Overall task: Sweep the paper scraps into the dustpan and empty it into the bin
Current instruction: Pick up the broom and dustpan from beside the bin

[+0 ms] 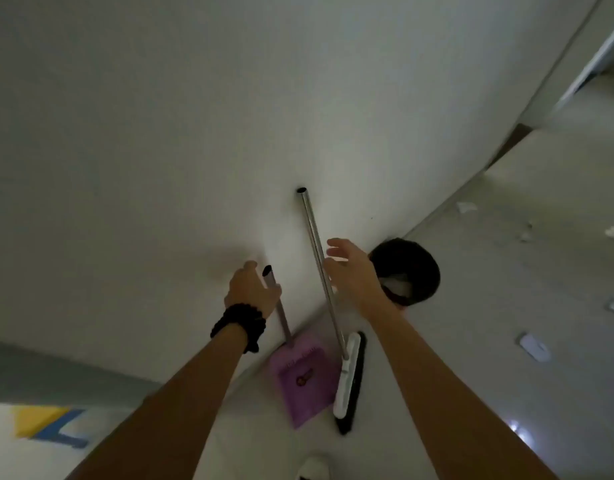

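A purple dustpan [303, 379] stands on the floor against the white wall, its short metal handle rising to my left hand [251, 289], which grips the handle near its top. Beside it leans a broom [348, 379] with a white head, dark bristles and a long metal pole [316, 251]. My right hand [350, 271] is at the pole's right side with fingers spread and straight, not closed round it. A black round bin [407, 271] with white paper inside sits by the wall behind my right hand. Paper scraps [466, 206] lie on the floor at the right.
More white scraps [534, 346] are scattered over the pale floor at the right. A wall corner and doorway [513, 133] stand at the upper right. A yellow and blue shape [49, 424] shows at the lower left. My shoe [314, 467] is at the bottom.
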The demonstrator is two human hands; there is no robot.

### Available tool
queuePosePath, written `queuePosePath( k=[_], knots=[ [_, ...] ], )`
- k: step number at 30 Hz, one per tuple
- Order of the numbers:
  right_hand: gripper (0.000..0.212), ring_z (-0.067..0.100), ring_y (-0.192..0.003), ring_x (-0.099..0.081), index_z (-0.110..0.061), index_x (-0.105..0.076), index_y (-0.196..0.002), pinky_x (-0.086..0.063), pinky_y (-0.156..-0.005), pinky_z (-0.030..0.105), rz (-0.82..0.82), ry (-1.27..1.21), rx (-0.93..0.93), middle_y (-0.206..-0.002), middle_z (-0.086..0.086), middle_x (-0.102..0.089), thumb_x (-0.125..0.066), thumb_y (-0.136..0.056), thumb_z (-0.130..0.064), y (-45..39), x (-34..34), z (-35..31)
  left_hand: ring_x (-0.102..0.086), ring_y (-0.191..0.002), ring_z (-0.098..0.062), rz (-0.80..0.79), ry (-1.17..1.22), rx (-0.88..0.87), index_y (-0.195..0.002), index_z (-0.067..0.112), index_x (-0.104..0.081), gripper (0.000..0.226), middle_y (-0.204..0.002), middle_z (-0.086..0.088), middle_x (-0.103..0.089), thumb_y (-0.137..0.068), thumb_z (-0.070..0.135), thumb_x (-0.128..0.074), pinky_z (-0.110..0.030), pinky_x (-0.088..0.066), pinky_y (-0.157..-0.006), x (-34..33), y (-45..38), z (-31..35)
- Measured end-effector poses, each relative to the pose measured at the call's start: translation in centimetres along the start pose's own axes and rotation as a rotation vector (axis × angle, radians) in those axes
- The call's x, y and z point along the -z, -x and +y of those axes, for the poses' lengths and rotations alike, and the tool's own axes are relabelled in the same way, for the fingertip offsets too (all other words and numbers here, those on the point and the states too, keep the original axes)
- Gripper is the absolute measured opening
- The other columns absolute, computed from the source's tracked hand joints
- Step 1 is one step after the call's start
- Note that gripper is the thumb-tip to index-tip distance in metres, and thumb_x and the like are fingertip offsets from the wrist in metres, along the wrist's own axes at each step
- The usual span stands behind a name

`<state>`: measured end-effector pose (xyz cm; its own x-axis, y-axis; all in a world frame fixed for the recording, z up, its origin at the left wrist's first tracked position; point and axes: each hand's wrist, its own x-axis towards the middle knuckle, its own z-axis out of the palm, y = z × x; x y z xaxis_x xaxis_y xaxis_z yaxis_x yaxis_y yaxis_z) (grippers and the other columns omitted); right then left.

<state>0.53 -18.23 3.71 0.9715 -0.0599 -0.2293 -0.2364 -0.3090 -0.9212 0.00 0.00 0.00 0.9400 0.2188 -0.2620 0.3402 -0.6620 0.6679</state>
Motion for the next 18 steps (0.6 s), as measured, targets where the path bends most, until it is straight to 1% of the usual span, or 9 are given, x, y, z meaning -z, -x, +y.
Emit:
queuePosePath(
  k=[2, 4, 6, 7, 9, 11, 13, 16, 18],
  knots=[
    [0.050, 0.022, -0.116, -0.057, -0.018, -0.048, -0.137, -0.048, -0.100, 0.044, 0.048, 0.095, -0.006, -0.134, 0.006, -0.055, -0.060, -0.089, -0.022, -1.9, -1.7, 0.7, -0.055, -0.123, -0.033, 0.027, 0.048, 0.052, -0.143, 0.003, -0.041, 0.067, -0.138, -0.018, -0.054, -0.088, 0.028, -0.069, -0.035, -0.047, -0.098, -1.1, -1.1, -1.4],
    [0.062, 0.024, -0.124, -0.050, -0.018, -0.038, -0.145, -0.044, -0.105, 0.042, 0.030, 0.164, -0.018, -0.141, 0.008, -0.047, -0.062, -0.088, -0.025, -3.8, -3.1, 1.7, -0.057, -0.123, -0.030, -0.019, 0.145, 0.033, -0.143, 0.008, -0.044, 0.064, -0.139, -0.013, -0.055, -0.087, 0.023, -0.072, -0.032, -0.047, -0.098, -2.2, -2.2, -2.8],
    [0.069, 0.024, -0.125, -0.048, -0.017, -0.033, -0.148, -0.042, -0.103, 0.035, 0.027, 0.206, -0.009, -0.142, 0.007, -0.046, -0.064, -0.087, -0.027, -5.7, -4.0, 2.4, -0.059, -0.120, -0.026, -0.081, 0.186, -0.022, -0.134, 0.012, -0.056, 0.048, -0.134, -0.007, -0.060, -0.089, 0.023, -0.070, -0.029, -0.046, -0.097, -3.1, -3.6, -3.6],
    [0.066, 0.023, -0.123, -0.050, -0.017, -0.035, -0.146, -0.042, -0.098, 0.030, 0.039, 0.210, 0.008, -0.137, 0.005, -0.049, -0.064, -0.087, -0.027, -6.7, -4.4, 2.8, -0.061, -0.118, -0.024, -0.127, 0.171, -0.054, -0.126, 0.014, -0.062, 0.037, -0.128, -0.005, -0.065, -0.091, 0.025, -0.067, -0.029, -0.046, -0.096, -3.6, -4.5, -4.0],
    [0.051, 0.017, -0.108, -0.056, -0.016, -0.046, -0.136, -0.041, -0.086, 0.023, 0.073, 0.180, 0.043, -0.117, -0.002, -0.056, -0.062, -0.088, -0.027, -7.5, -4.8, 2.8, -0.063, -0.105, -0.021, -0.200, 0.097, -0.105, -0.106, 0.012, -0.068, 0.022, -0.109, -0.004, -0.070, -0.095, 0.029, -0.060, -0.028, -0.046, -0.088, -4.0, -5.0, -4.0],
    [0.031, 0.012, -0.082, -0.058, -0.015, -0.054, -0.118, -0.047, -0.073, 0.023, 0.083, 0.170, 0.046, -0.097, -0.005, -0.059, -0.059, -0.091, -0.030, -8.1, -5.2, 3.1, -0.058, -0.079, -0.018, -0.243, 0.045, -0.124, -0.086, 0.003, -0.063, 0.031, -0.082, -0.003, -0.064, -0.096, 0.032, -0.056, -0.027, -0.042, -0.070, -4.3, -5.3, -3.9],
    [0.018, 0.013, -0.065, -0.057, -0.016, -0.053, -0.096, -0.051, -0.062, 0.026, 0.058, 0.194, 0.044, -0.081, -0.003, -0.059, -0.055, -0.093, -0.034, -8.2, -5.4, 3.7, -0.049, -0.060, -0.013, -0.270, -0.049, -0.122, -0.072, 0.003, -0.058, 0.042, -0.064, 0.000, -0.052, -0.096, 0.038, -0.055, -0.025, -0.036, -0.059, -4.4, -5.3, -3.8],
    [0.024, 0.018, -0.062, -0.057, -0.022, -0.049, -0.071, -0.060, -0.070, 0.042, 0.043, 0.156, -0.049, -0.066, -0.001, -0.056, -0.052, -0.090, -0.037, -7.4, -3.8, 4.3, -0.041, -0.046, -0.012, -0.272, -0.098, -0.139, -0.052, 0.011, -0.045, 0.053, -0.054, 0.000, -0.040, -0.093, 0.043, -0.053, -0.024, -0.035, -0.054, -4.8, -5.1, -3.9],
    [0.029, 0.020, -0.061, -0.056, -0.016, -0.053, -0.069, -0.059, -0.073, 0.048, 0.074, 0.146, -0.106, -0.064, 0.003, -0.056, -0.054, -0.088, -0.038, -6.3, -1.6, 4.3, -0.045, -0.050, -0.018, -0.302, -0.207, -0.140, -0.052, 0.011, -0.044, 0.056, -0.058, -0.004, -0.042, -0.093, 0.050, -0.046, -0.027, -0.041, -0.055, -5.0, -4.7, -2.7]
  ],
)
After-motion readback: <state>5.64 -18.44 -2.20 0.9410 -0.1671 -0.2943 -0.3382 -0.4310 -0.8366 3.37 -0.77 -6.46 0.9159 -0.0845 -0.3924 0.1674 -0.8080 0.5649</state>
